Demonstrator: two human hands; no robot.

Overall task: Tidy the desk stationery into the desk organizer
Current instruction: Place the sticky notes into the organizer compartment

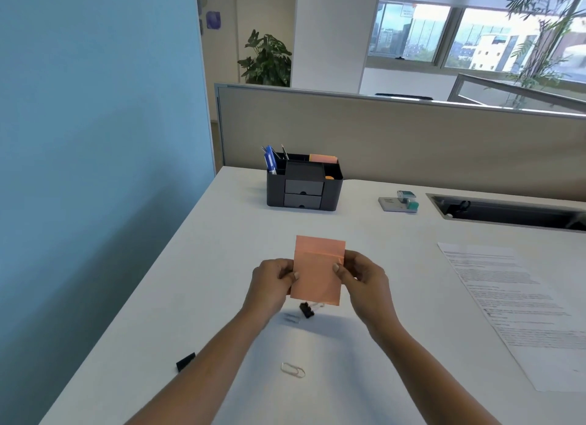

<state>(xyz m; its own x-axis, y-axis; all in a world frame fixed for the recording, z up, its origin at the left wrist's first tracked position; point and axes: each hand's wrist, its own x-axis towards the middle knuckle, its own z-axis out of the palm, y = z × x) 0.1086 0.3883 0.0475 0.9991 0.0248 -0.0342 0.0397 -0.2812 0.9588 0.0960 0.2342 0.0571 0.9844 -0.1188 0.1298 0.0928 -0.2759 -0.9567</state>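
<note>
Above the middle of the white desk (222,266), 2 hands hold a small stack of orange sticky notes (317,275) upright and clear of the surface. The left hand (274,283) pinches the stack's left edge between thumb and fingers; the right hand (361,277) pinches its right edge in the same way, near the top corner. A faint seam crosses the notes near their upper end.

At the back of the desk, against the beige partition (412,139), stands the black desk organizer (304,183), well apart from the hands. Blue pens (270,160) stand in its left compartment, an orange pad (323,158) in its rear right one, and 2 drawers (303,194) face forward, both closed.

Below the notes lie a black binder clip (306,310) and grey paper clips (291,318); nearer the person lies 1 silver paper clip (292,369). A second black clip (185,361) sits at the left edge. A teal-and-grey punch (400,201) and a printed sheet (520,310) lie to the right.
</note>
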